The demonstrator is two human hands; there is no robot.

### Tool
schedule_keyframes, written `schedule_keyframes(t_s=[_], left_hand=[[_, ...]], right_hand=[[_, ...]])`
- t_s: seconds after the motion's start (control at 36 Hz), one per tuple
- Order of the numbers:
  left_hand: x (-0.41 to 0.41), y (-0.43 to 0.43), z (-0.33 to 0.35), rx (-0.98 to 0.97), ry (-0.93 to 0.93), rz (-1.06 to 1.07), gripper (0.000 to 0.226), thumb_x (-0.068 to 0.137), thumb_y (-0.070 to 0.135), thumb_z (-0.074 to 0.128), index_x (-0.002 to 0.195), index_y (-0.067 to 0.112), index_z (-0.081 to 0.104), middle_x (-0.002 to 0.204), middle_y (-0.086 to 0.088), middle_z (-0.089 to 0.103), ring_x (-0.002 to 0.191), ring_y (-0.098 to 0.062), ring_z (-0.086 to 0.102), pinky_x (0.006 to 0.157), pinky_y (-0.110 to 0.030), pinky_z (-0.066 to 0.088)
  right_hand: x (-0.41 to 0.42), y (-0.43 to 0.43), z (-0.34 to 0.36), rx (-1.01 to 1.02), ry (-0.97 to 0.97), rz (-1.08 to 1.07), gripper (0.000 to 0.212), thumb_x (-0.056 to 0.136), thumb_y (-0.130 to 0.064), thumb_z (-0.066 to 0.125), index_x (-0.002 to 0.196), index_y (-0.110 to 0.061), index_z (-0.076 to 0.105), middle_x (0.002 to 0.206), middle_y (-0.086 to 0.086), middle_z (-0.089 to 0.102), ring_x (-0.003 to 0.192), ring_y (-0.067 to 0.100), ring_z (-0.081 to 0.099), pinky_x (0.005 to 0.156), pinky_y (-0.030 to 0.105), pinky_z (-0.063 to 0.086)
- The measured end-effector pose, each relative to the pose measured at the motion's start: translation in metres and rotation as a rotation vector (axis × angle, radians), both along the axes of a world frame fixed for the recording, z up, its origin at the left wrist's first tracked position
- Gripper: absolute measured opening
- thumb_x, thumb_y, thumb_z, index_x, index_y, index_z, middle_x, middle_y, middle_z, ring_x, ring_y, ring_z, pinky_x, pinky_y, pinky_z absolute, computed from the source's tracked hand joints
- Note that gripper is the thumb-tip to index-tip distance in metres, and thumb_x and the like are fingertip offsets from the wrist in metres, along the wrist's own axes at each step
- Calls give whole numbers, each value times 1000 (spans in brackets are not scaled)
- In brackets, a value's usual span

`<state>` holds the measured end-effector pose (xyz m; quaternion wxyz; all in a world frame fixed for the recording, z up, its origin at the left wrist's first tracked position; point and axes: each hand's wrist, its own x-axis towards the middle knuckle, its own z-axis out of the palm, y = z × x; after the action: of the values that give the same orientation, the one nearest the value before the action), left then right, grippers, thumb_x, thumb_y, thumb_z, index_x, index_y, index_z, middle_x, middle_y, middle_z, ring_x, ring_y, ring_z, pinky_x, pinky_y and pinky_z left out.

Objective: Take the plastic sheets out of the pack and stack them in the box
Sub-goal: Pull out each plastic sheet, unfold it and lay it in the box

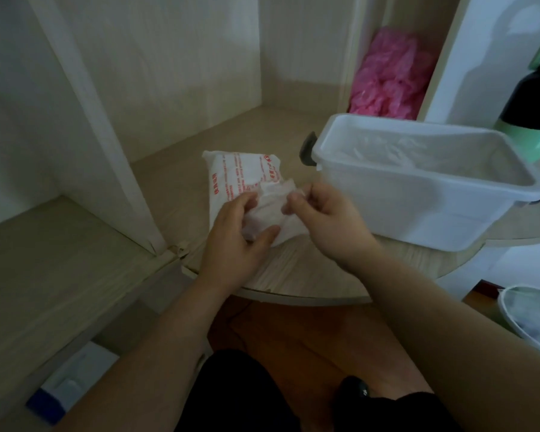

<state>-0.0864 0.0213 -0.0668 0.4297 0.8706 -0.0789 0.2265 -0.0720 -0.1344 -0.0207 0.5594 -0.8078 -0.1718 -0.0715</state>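
Fingers (262, 236) of left hand (231, 241) and right hand (331, 213) are pinching a crumpled plastic sheet (270, 210) at the pack (237, 173) mouth.
Hands are hiding the pack's near end; pack is lying on the worktop (309, 275) near its curved front edge, box (387, 198) standing just beside, right.

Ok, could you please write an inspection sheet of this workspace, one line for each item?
Surface: pale wooden shelf, rounded front edge; pack and box rest on it.
Job's things: white pack with red print lies flat; plastic sheet sticks out of its near end; clear box to its right, thin plastic inside.
Clutter: pink plastic heap behind the box.
Hands: left hand grips the sheet; right hand pinches it.
Cables: nothing seen.
Surroundings: white cupboard walls, dark bottle at right, wooden floor below.
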Motion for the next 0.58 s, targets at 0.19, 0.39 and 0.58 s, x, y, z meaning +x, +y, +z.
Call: schedule_keyframes(t_s=[0.19, 0.39, 0.58], left_hand=[[-5, 1, 5, 7, -59, 46, 61, 85, 40, 68, 137, 19, 44, 132, 9, 44, 125, -10, 41, 102, -34, 40], [1, 1, 5, 210, -23, 111, 61, 85, 39, 68, 138, 17, 47, 143, -2, 44, 133, -21, 35, 108, -35, 28], [4, -6, 22, 253, -2, 200, 72, 80, 61, 59, 138, 20, 47, 141, 0, 44, 130, -21, 37, 106, -39, 34]], right_hand=[[-1, 3, 24, 10, -59, 2, 17, 98, -21, 47, 90, -14, 60, 75, -11, 62, 62, -13, 55, 61, 4, 43], [-3, 6, 35, 105, -77, -47, 11, 98, -12, 45, 94, -20, 51, 75, -7, 59, 66, 3, 56, 61, 13, 49], [-4, 1, 47, 87, -65, -22, 24, 99, -6, 40, 114, -17, 54, 83, -5, 55, 67, 8, 55, 61, 18, 56]])
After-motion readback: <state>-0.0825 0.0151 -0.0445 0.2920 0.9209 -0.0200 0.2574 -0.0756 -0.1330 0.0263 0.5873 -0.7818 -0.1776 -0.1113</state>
